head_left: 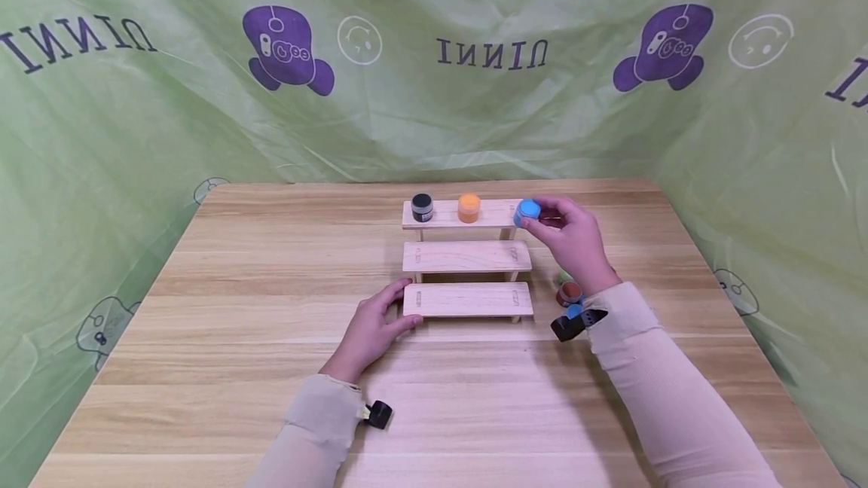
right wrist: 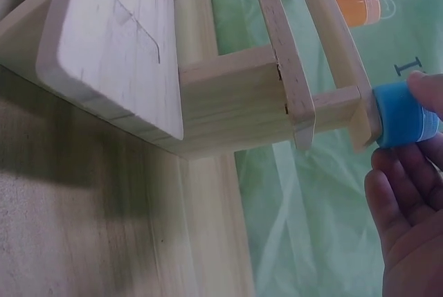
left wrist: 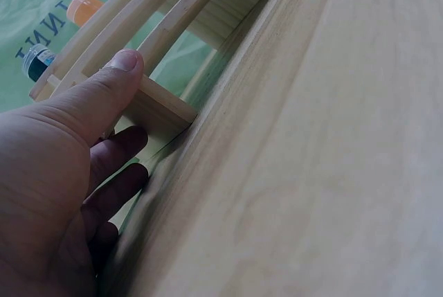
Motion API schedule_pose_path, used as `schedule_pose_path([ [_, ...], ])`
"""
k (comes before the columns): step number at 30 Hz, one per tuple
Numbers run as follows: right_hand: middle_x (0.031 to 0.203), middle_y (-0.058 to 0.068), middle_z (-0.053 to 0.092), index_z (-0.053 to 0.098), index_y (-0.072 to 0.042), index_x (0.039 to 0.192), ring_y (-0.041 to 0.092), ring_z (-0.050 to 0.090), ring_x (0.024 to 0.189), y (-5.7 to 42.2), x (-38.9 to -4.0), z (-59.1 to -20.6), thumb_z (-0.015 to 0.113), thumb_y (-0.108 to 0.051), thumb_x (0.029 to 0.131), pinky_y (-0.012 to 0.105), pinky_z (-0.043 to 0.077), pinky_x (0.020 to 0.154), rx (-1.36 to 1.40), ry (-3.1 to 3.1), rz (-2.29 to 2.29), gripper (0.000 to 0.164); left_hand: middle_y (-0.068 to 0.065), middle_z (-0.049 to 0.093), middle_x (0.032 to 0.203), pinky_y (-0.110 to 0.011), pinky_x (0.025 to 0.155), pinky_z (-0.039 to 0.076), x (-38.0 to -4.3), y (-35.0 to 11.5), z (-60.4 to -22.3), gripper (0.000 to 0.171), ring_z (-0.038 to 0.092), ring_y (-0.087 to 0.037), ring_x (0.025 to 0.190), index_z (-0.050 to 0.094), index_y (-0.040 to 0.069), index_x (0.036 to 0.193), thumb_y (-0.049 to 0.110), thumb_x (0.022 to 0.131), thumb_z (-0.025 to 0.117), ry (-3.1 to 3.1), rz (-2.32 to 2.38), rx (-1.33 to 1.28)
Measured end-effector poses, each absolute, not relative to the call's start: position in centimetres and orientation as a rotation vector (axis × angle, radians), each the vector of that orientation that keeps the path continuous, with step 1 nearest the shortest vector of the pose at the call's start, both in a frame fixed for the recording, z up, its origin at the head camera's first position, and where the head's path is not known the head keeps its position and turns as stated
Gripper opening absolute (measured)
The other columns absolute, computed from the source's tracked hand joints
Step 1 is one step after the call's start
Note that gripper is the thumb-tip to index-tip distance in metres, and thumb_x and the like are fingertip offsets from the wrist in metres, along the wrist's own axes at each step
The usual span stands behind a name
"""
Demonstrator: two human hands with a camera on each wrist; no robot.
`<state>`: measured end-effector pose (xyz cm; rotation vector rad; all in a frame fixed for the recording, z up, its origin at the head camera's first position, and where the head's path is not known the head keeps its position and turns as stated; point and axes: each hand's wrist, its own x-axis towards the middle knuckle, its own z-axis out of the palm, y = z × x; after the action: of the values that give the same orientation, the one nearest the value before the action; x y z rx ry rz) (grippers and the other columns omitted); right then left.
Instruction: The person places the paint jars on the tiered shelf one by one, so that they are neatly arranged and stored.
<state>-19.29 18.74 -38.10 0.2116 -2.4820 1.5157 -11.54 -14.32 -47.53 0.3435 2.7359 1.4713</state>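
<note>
A three-step wooden display stand [head_left: 468, 300] stands on the table. My left hand [head_left: 369, 330] grips the left end of its lowest step, thumb [left wrist: 124, 61] on the front edge and other fingers around the side. Between thumb and fingers, my right hand [head_left: 573, 239] pinches a small blue paint jar [head_left: 527, 211] at the right end of the top step. In the right wrist view, the blue jar [right wrist: 401, 113] meets that step's surface. An orange jar [head_left: 469, 208] sits mid-step, and a black-lidded jar [head_left: 422, 208] occupies the left end.
Several more jars, among them a reddish-brown one [head_left: 570, 294] and a blue one [head_left: 573, 311], cluster right of the stand, partly hidden by my right wrist. A green printed curtain [head_left: 434, 119] hangs behind and beside the wood-grain table [head_left: 271, 262].
</note>
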Motion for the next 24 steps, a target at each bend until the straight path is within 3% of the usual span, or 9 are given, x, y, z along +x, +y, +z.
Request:
schedule_pose_path([
  [17,0.116,0.013,0.067,0.064,-0.001,0.129,0.025,0.063,0.104,18.0,-20.3,-38.2,0.079,-0.027,0.089,0.018,0.052,0.085,0.233,-2.494,1.480,0.050,-0.007,0.067,0.131,-0.045,0.115,0.035,-11.6,-14.3,-47.4,0.066,0.052,-0.024,0.133,0.056,0.013,0.142,0.024,0.084,0.083,2.735,1.460,0.359],
  [24,0.117,0.011,0.066,0.064,-0.004,0.130,0.026,0.063,0.104,17.8,-20.4,-38.1,0.080,-0.030,0.088,0.024,0.053,0.085,0.220,-2.522,1.463,0.051,-0.008,0.068,0.130,-0.047,0.113,0.037,-11.5,-14.3,-47.4,0.067,0.054,-0.026,0.131,0.055,0.012,0.143,0.025,0.083,0.083,2.750,1.472,0.379],
])
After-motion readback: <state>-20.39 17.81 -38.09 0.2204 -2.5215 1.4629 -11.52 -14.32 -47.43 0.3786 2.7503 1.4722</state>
